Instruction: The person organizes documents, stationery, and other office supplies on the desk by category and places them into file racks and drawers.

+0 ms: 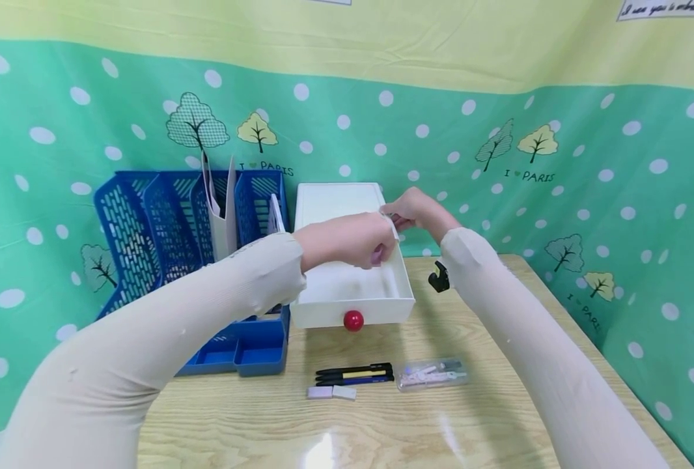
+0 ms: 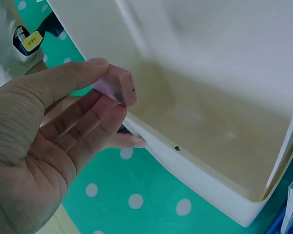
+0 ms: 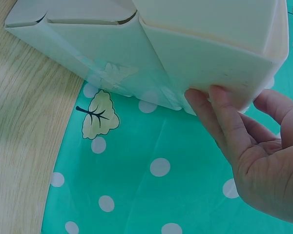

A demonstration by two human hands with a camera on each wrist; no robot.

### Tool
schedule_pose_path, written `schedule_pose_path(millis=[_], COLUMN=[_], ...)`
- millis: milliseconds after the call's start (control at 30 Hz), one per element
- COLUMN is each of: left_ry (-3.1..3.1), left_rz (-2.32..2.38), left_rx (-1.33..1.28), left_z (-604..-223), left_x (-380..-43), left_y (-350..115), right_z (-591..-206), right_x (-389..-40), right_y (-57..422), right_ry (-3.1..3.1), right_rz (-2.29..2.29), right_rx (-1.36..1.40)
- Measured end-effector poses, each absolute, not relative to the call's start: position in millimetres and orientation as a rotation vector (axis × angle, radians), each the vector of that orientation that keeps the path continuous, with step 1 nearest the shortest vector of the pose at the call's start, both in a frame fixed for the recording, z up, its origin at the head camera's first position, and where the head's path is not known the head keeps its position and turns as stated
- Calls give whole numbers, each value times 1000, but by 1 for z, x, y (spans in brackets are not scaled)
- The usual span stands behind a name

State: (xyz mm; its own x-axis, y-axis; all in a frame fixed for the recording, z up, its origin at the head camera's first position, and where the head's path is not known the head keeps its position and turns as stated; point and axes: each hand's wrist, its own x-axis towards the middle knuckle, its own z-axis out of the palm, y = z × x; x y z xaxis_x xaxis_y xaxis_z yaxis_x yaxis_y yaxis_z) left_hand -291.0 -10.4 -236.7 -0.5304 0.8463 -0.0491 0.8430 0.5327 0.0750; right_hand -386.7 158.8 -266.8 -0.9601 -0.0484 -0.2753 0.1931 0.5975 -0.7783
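Note:
My left hand (image 1: 353, 240) is over the white drawer (image 1: 347, 290) with the red knob (image 1: 353, 320), which is pulled out of a white storage box (image 1: 338, 200). In the left wrist view its thumb and fingers pinch a small pink eraser (image 2: 116, 86) beside the rim of the white container. My right hand (image 1: 416, 210) is at the box's right side. In the right wrist view its fingertips (image 3: 219, 95) press on one white wall while the thumb lies round the corner, holding it. The far side of that grip is hidden.
A blue file organizer (image 1: 148, 228) holding folders and papers stands left of the drawer. Several pens (image 1: 354, 374), two small pale blocks (image 1: 320, 392) and a clear case (image 1: 431, 376) of small items lie in front on the wooden table (image 1: 235, 423). A polka-dot curtain hangs behind.

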Motion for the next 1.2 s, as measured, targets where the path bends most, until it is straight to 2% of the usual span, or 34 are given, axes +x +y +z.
schedule_pose_path(millis=[1200], left_ry=[2667], left_rz=[-250], left_rx=[1410], left_z=[-247], left_x=[-294], left_y=[4], right_z=[-266], right_x=[-386], right_y=[157], right_ry=[2559], right_rz=[-1282], right_rx=[178])
